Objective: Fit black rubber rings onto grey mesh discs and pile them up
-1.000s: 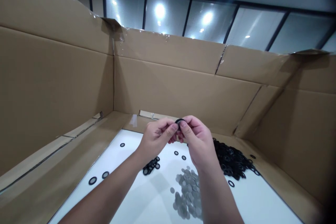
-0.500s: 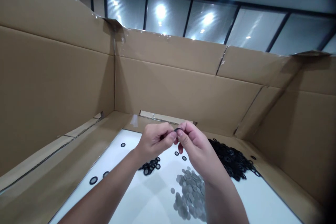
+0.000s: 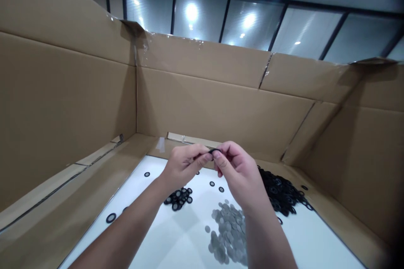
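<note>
A small black ring (image 3: 214, 150) is pinched between the thumbs and fingers of both hands, held above the white board. My left hand (image 3: 186, 162) grips its left side, and my right hand (image 3: 235, 168) grips its right side. Whether a disc sits inside this ring I cannot tell. Below the hands lies a heap of grey round discs (image 3: 230, 231). Left of it is a small pile of black rings with grey centres (image 3: 178, 199). A large heap of black rings (image 3: 280, 191) lies beyond my right wrist.
Single rings with grey centres, such as one ring (image 3: 111, 218) at the left edge, lie scattered on the white board (image 3: 176, 243). Tall cardboard walls (image 3: 202, 105) enclose the board at the back and both sides. A cardboard strip (image 3: 189, 139) lies along the back.
Both hands have shifted slightly upward and a little apart, and more of the black ring shows between them. The piles on the board look the same.
</note>
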Action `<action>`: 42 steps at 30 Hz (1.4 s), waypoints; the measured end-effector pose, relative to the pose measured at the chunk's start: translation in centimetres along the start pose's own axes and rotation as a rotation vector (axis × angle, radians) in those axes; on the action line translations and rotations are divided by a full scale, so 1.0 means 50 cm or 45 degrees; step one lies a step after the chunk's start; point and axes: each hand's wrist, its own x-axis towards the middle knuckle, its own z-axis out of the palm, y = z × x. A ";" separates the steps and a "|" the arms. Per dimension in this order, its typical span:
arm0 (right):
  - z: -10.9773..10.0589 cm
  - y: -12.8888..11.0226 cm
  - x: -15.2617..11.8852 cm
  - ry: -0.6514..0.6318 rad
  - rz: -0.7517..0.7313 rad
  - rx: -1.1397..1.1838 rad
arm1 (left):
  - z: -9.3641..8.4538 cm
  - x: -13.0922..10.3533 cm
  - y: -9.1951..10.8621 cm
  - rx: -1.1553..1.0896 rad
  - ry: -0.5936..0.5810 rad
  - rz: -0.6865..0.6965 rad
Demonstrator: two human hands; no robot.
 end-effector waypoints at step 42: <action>-0.020 -0.030 -0.018 -0.127 0.053 -0.072 | 0.013 -0.006 0.046 0.207 0.111 0.212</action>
